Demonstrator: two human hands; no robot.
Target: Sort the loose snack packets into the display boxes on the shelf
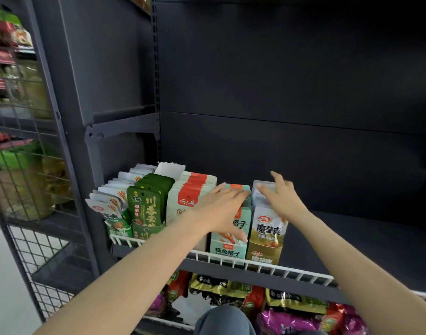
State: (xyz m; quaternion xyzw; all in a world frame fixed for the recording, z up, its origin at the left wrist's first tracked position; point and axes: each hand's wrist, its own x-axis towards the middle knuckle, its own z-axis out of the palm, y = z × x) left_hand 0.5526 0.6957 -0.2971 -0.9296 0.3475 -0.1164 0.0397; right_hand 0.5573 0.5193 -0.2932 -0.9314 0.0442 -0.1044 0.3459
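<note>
Dark metal shelf (352, 240) behind a white wire rail (267, 264); left hand (219, 209), fingers straight, lies across the teal packets (241, 226); right hand (282, 197), fingers spread, presses the gold box's packets (267, 228).

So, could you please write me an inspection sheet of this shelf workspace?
Surface: dark shelf with white wire front rail; right part bare.
Job's things: five display boxes in a row, from white-green box to gold box, all packed upright.
Clutter: mixed snack bags on the lower shelf.
Hands: left hand flat over the teal box; right hand on the gold box's packets.
Cables: nothing seen.
Surroundings: wire-mesh rack at left.
</note>
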